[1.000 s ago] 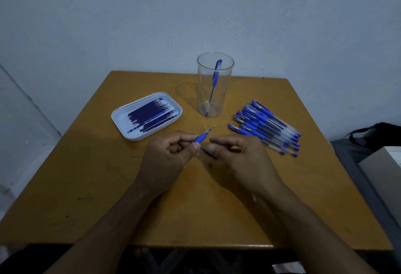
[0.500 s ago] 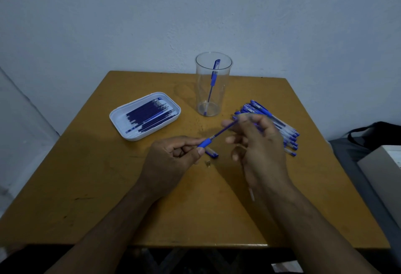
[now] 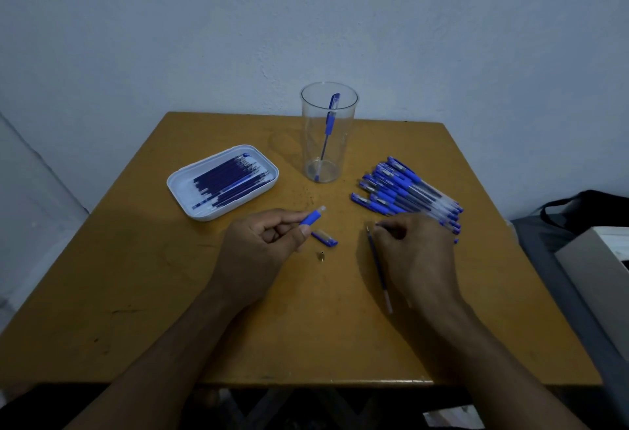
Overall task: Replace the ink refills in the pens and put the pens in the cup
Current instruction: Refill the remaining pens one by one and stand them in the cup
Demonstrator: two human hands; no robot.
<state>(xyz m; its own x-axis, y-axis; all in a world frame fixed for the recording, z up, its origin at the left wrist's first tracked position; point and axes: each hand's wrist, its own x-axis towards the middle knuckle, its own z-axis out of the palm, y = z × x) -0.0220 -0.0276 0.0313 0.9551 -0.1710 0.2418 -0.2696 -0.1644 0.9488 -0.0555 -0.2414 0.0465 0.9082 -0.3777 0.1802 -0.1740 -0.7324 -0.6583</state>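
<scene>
My left hand [image 3: 258,246] grips a pen barrel [image 3: 311,217] whose blue grip end sticks out toward the cup. My right hand [image 3: 415,252] pinches a thin dark used refill [image 3: 378,266] near its tip; the refill slants down along the table beside that hand. Between the hands lie a blue pen cap [image 3: 325,238] and a small metal tip [image 3: 321,256]. At the back stands a clear cup [image 3: 313,143] with one blue pen [image 3: 329,126] inside. A white tray [image 3: 183,188] at the left holds several dark refills.
A pile of several blue pens [image 3: 405,191] lies to the right of the cup, just beyond my right hand. The wooden table [image 3: 136,293] ends close to me. A dark bag [image 3: 592,208] and a pale box [image 3: 599,259] sit off its right side.
My right hand has pulled the refill out of the barrel and swung it down to the right onto the table. My left hand keeps the barrel, now without the refill.
</scene>
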